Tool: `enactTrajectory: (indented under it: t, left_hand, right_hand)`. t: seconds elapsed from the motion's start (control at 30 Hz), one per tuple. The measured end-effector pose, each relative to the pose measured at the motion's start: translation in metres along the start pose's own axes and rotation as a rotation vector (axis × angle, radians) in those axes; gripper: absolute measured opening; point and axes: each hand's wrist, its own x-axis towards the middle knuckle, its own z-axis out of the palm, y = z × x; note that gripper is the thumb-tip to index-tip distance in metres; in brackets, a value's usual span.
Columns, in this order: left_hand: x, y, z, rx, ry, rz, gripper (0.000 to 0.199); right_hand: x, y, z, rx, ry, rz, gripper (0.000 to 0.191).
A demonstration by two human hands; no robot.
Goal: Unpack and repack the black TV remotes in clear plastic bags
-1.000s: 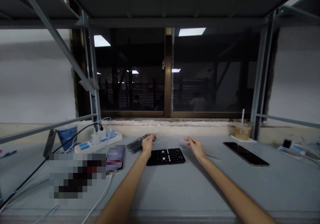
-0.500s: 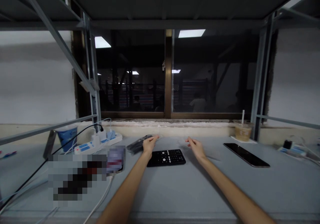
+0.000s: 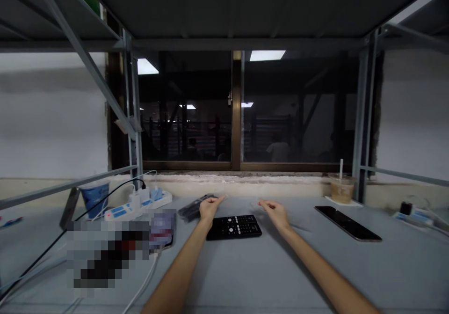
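A: Start with the hands, please.

B: Left hand (image 3: 209,207) and right hand (image 3: 275,212) over the middle of the bench (image 3: 228,272), well apart, fingertips turned inward. As for each grip, too dim and blurred to tell parted fingers from a pinch on something thin.

A: And close by?

B: Two black remote controls (image 3: 234,227), lying flat side by side, between the forearms and slightly nearer than the fingertips. Clear film (image 3: 297,225), faint, beside the right hand and spreading to the right. Just beyond the left hand, a dark wrapped item (image 3: 193,207).

A: How best to handle it?

B: Probably fingertip work with the film. Pinch lightly at an edge, draw slowly and evenly, and lift the left wrist clear of the remote controls to avoid nudging them.

A: And the surroundings?

B: Smooth, grey-blue surface. To the right, a dark phone (image 3: 347,223) lying flat; farther back, a drink cup (image 3: 342,190) with a straw. To the left, a power strip (image 3: 117,213), a blue cup (image 3: 94,198), loose cables and a pixelated patch. At the far side, a dark window (image 3: 189,131) with lights mirrored in the glass; overhead, a grey shelf (image 3: 228,7).
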Motion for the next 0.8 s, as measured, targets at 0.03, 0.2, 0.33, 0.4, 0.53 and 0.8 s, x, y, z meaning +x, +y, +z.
enactTrajectory:
  t: [0.03,0.2,0.33,0.4,0.53,0.8]
  left_hand:
    - [0.002,0.0,-0.003,0.039,0.011,-0.006,0.032]
    - [0.005,0.002,-0.02,0.539,0.191,0.13,0.039]
    - [0.003,-0.002,-0.025,0.896,0.244,0.267,0.027]
    - [0.002,-0.004,-0.025,0.986,0.157,0.237,0.03]
    - [0.0,-0.006,-0.024,1.119,-0.013,0.213,0.036]
    - [-0.002,-0.002,-0.025,1.247,-0.08,0.245,0.032]
  right_hand:
    - [0.0,0.0,0.0,-0.006,0.006,-0.009,0.035]
    - [0.001,0.001,0.0,0.009,0.024,-0.004,0.03]
    - [0.0,0.0,0.001,0.004,0.025,0.012,0.029]
    - [0.001,0.001,0.0,-0.002,0.025,0.023,0.03]
    - [0.002,0.005,0.0,-0.001,0.03,0.042,0.033]
    - [0.004,0.008,0.001,0.003,0.056,0.047,0.028]
